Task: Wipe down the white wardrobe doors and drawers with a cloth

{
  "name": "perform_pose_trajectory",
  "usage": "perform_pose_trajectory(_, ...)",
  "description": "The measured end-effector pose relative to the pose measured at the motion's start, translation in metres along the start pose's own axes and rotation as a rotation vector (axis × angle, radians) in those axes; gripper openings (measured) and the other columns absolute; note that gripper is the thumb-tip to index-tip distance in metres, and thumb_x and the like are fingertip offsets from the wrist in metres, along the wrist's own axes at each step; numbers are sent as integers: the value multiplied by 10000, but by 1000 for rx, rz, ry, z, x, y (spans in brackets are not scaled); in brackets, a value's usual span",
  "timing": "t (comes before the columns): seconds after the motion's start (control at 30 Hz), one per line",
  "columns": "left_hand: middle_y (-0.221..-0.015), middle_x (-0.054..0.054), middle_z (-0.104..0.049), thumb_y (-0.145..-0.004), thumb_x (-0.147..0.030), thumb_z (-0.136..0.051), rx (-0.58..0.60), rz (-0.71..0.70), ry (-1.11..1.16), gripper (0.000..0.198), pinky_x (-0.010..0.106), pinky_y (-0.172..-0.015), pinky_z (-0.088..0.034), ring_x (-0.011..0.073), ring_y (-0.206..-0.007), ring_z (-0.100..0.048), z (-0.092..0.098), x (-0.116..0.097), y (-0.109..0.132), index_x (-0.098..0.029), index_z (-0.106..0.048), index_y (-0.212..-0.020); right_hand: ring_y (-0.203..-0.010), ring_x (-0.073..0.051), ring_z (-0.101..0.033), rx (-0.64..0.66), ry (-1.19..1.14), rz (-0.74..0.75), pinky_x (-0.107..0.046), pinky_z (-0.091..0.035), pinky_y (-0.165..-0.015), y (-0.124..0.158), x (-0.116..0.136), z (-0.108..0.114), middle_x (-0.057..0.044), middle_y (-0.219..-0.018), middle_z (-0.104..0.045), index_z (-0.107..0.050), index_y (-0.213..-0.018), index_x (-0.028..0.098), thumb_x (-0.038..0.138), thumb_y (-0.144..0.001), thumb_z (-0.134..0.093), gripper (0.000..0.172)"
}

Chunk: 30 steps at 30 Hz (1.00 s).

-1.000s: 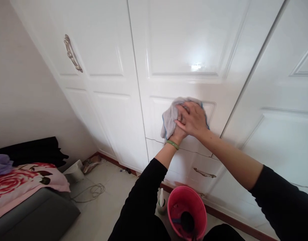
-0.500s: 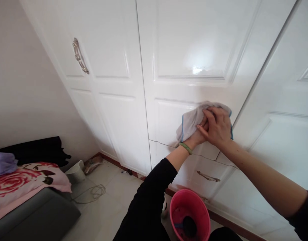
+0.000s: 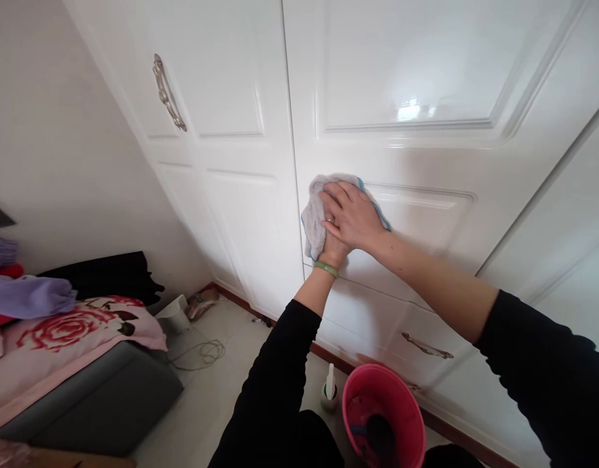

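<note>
Cloth (image 3: 316,211) shifted left, blue edge (image 3: 381,217) slanting down-right, long axis unclear

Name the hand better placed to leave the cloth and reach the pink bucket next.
Probably the right hand: it lies on top, while the left hand sits beneath it, against the grey cloth.

From where I stand, the pale floor (image 3: 202,400) bears a pink bucket (image 3: 372,387), a spray bottle (image 3: 329,395) upright just beside it and, well apart, a loosely looped cord (image 3: 212,352) near a whitish container (image 3: 173,315). The dark grey bed (image 3: 104,396) carries rose-patterned bedding (image 3: 68,329) with a rumpled lavender cloth (image 3: 34,297) on top. Black fabric (image 3: 104,276) lies on the wall side, its support hidden.
</note>
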<state>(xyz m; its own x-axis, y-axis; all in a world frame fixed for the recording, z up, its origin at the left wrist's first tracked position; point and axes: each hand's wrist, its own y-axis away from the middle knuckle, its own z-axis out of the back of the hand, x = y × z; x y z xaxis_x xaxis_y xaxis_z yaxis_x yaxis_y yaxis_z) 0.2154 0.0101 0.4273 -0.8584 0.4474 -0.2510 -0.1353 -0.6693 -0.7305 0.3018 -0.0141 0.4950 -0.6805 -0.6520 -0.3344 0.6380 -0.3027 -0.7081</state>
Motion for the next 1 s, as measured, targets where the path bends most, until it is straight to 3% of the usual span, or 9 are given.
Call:
perform_pose_trajectory(0.2, -1666, 118, -582, -1102, -188, -459, 2, 47, -21, 554, 630, -1399, 134, 255, -1724, -148, 4, 9, -2, -74, -432, -1644, -1583, -401, -370, 82, 61, 6, -569, -339, -1325, -17, 13, 2, -184, -1703, -453, -500, -1581, 76, 397, -1020, -605, 655)
perform_pose_trajectory(0.37, -1716, 157, -514, -1150, -255, -305, -35, 61, -35, 561, 620, -1425, 57, 252, -1750, -100, 6, -12, 0, -57, -426, -1661, -1602, -374, -371, 150, 49, -7, -557, -333, -1338, -5, 11, 22, -153, -1754, -424, -492, -1633, 93, 377, -1053, -575, 652)
perform_pose_trajectory(0.47, -1738, 164, -481, -1147, -239, -244, -25, 0, -18, 585, 605, -1443, -43, 249, -1752, -129, -6, -40, 6, -62, -413, -1679, -1587, -366, -397, 91, 60, -50, -551, -358, -1318, 29, 0, 37, -125, -1755, -437, -510, -1641, 148, 397, -1053, -585, 643)
perform_pose_trajectory(0.63, -1716, 115, -526, -1083, -171, -350, 92, -330, 51, 618, 465, -1458, -190, 257, -1724, -259, -33, -109, 21, -135, -461, -1690, -1558, -383, -443, -137, 192, -165, -565, -377, -1300, 123, -32, 67, -148, -1722, -477, -524, -1636, 185, 457, -1057, -574, 641)
perform_pose_trajectory(0.77, -1770, 33, -454, -1043, -128, -344, 69, -503, 77, 688, 425, -1472, -141, 249, -1727, -178, -32, -160, 21, -194, -428, -1723, -1565, -419, -441, -262, 291, -267, -622, -351, -1305, 172, -54, 84, -184, -1735, -443, -494, -1644, 176, 484, -1013, -602, 711)
perform_pose_trajectory(0.87, -1785, 2, -425, -1042, -130, -336, 53, -589, 81, 696, 424, -1476, -142, 236, -1726, -167, -19, -171, 8, -209, -411, -1729, -1603, -457, -379, -298, 323, -336, -685, -313, -1298, 171, -60, 90, -207, -1778, -362, -461, -1663, 164, 507, -993, -591, 763)
perform_pose_trajectory(1.0, -1748, 36, -481, -1039, -154, -405, 37, -621, 57, 610, 469, -1444, -231, 261, -1735, -188, -1, -149, -23, -169, -517, -1639, -1658, -500, -255, -286, 336, -372, -754, -266, -1284, 126, -59, 91, -237, -1814, -252, -403, -1690, 135, 564, -982, -582, 847)
